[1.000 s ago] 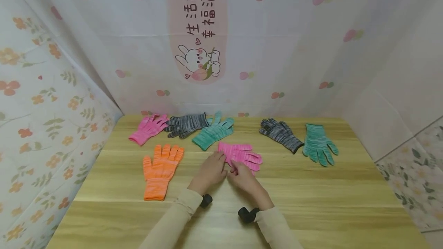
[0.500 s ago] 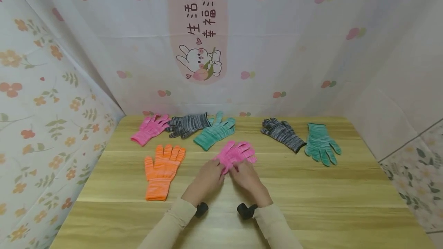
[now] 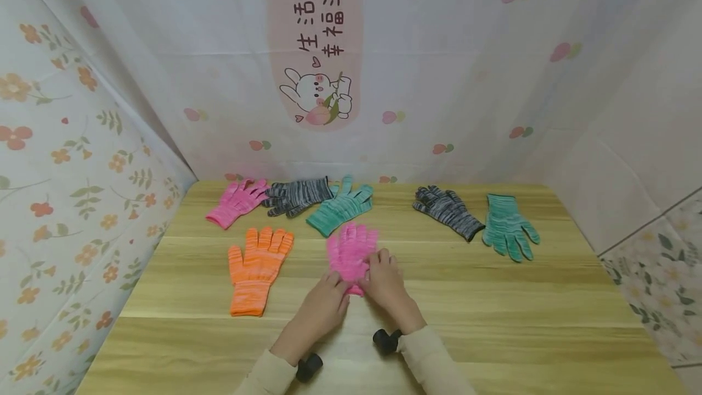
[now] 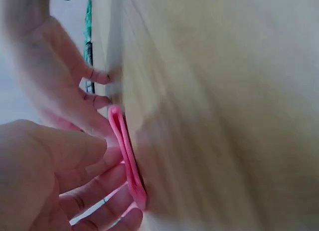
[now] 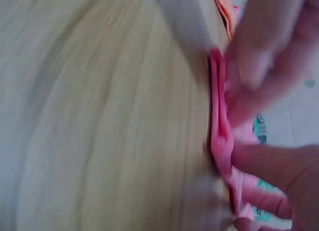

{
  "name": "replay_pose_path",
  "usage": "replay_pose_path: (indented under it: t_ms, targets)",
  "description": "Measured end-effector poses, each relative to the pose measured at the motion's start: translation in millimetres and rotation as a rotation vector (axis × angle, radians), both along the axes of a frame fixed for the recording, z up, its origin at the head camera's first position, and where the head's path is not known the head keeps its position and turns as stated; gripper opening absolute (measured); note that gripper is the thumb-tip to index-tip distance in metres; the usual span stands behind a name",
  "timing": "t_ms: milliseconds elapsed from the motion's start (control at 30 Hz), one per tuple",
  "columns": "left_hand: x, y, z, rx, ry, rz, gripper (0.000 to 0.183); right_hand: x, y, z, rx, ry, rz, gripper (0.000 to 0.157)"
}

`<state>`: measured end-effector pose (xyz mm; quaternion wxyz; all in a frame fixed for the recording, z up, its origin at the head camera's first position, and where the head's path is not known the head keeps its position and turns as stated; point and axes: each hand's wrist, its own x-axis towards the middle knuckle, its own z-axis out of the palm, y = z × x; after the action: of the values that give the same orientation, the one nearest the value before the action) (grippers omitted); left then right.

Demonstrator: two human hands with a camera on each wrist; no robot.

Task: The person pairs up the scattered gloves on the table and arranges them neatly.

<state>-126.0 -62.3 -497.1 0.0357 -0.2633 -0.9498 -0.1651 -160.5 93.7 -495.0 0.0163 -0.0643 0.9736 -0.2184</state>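
A pink knit glove lies flat on the wooden table in front of the person, fingers pointing away and cuff toward the body. My left hand is at the left corner of the cuff. In the left wrist view its fingertips touch the glove along the cuff opening, with the thumb apart from the cloth. My right hand is at the glove's right edge. The right wrist view shows its thumb against the bunched cuff edge and its other fingers past the side, the cloth between them.
An orange glove lies to the left. Along the back are another pink glove, a grey-black glove overlapping a teal glove, a second grey-black glove and a second teal glove. A printed curtain hangs behind the table.
The near pink glove has turned from fingers pointing right to fingers pointing away, and its cuff has come toward the body. Both hands moved with it; the other gloves stay put.
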Motion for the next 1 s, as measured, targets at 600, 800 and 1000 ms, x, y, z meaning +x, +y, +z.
replay_pose_path:
  t_ms: [600,800,1000]
  targets:
    - [27.6,-57.3,-12.1,0.467,-0.322,0.188,0.027,22.2,-27.2,-5.9,-0.07,0.008,0.212,0.039]
    - [16.3,-49.1,-9.8,0.338,-0.211,0.252,0.022,19.2,-28.7,-4.5,-0.036,-0.013,0.209,0.041]
    - [1.4,-36.4,-8.8,0.079,-0.049,0.226,0.034,18.9,-30.0,-7.3,-0.037,-0.025,0.231,0.04]
